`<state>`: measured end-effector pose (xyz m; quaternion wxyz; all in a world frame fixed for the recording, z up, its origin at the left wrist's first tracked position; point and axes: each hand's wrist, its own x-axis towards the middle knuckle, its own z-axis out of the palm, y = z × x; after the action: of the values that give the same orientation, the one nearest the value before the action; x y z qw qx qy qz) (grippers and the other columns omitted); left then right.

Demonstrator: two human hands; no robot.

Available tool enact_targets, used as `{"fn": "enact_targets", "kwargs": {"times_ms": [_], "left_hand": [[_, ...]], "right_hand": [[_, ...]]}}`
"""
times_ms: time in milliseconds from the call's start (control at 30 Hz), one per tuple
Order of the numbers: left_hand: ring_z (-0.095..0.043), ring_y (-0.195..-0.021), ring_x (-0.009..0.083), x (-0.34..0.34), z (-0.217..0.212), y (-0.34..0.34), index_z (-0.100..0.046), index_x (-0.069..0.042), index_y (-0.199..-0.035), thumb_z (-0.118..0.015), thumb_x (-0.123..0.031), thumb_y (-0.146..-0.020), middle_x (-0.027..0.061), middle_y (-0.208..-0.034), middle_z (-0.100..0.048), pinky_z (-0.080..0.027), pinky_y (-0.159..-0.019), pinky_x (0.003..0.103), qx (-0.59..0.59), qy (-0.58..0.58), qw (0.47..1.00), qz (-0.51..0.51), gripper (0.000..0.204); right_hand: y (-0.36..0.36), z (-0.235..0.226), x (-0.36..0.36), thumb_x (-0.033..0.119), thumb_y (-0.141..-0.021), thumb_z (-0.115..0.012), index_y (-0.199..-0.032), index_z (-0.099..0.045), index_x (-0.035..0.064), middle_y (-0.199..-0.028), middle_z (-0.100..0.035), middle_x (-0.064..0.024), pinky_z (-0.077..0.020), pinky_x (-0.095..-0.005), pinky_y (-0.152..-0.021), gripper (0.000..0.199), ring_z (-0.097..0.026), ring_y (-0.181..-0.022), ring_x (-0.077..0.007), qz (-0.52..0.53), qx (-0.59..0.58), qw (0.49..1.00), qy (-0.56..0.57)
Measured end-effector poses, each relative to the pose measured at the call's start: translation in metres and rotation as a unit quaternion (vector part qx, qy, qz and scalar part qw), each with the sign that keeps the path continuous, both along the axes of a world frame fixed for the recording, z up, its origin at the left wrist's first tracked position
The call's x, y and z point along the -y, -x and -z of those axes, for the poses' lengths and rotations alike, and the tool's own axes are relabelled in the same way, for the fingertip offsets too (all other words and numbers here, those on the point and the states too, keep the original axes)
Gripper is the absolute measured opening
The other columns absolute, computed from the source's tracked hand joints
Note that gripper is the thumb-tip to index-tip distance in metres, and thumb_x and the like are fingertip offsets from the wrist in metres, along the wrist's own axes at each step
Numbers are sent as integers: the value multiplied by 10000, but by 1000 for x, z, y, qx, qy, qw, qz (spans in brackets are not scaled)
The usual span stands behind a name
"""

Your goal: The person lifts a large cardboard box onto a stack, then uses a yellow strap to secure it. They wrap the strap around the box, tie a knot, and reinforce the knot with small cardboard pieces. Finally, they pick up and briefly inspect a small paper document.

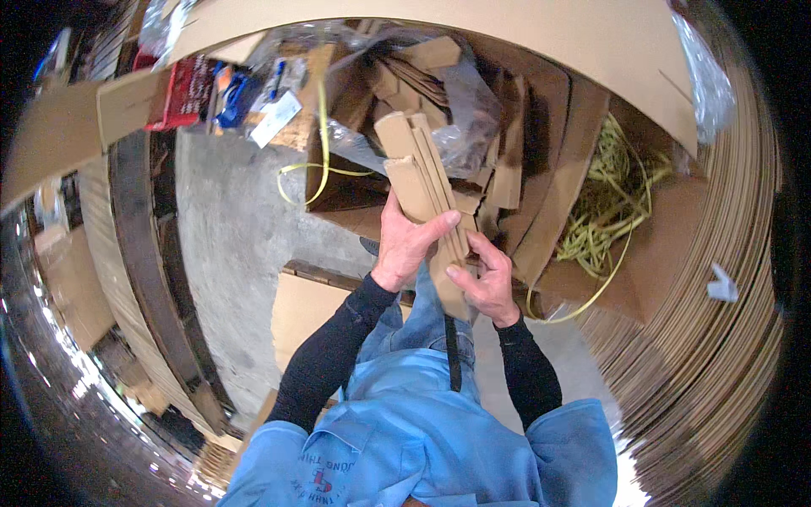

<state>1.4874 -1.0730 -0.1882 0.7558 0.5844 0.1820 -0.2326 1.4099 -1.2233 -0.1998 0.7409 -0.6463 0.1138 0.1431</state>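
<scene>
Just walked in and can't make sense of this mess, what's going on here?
A person in a blue shirt with black sleeves holds a bundle of folded cardboard strips in both hands. The left hand wraps its upper part, and the right hand grips its lower end. Just beyond is an open cardboard box stuffed with more cardboard scraps and clear plastic. To the right lies a tangle of yellow strapping, and grey concrete floor shows on the left.

Bare concrete floor [228,245] lies open to the left. Ahead, a box [355,190] stuffed with cardboard scraps [507,169] and plastic film [465,118] blocks the way. Yellow strapping [604,207] tangles on the right, beside a tall stack of flat cardboard sheets [701,355]. A large cardboard sheet [507,34] overhangs the top.
</scene>
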Motion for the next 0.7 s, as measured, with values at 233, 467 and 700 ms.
{"fn": "enact_targets", "kwargs": {"times_ms": [233,467,700], "left_hand": [[-589,-1054,194,-76,-50,43,-428,15,-1293,-786,-231,-726,113,-1168,-592,-484,-929,350,42,-3,993,-111,714],[-593,-1085,230,-143,-107,134,-400,36,-1346,-700,-366,-760,179,-1266,-558,-487,-941,378,124,103,934,-318,772],[-544,-1195,302,-138,-126,295,-357,9,-1386,-695,-376,-765,220,-1370,-479,-474,-985,442,235,94,822,-510,805]], "right_hand": [[-55,-51,-44,225,-742,-768,-1172,-595,-20,-1410,-399,-144,-369,-425,-1055,524,-408,-1305,-288,-204,31,974,-92],[-81,-98,-115,122,-748,-722,-1227,-552,-41,-1282,-562,-114,-412,-349,-1007,534,-527,-1178,-187,-486,-82,852,-175],[3,-129,-204,128,-741,-692,-1193,-600,-21,-1247,-600,-88,-431,-361,-986,485,-572,-1111,-188,-728,33,672,-128]]}}
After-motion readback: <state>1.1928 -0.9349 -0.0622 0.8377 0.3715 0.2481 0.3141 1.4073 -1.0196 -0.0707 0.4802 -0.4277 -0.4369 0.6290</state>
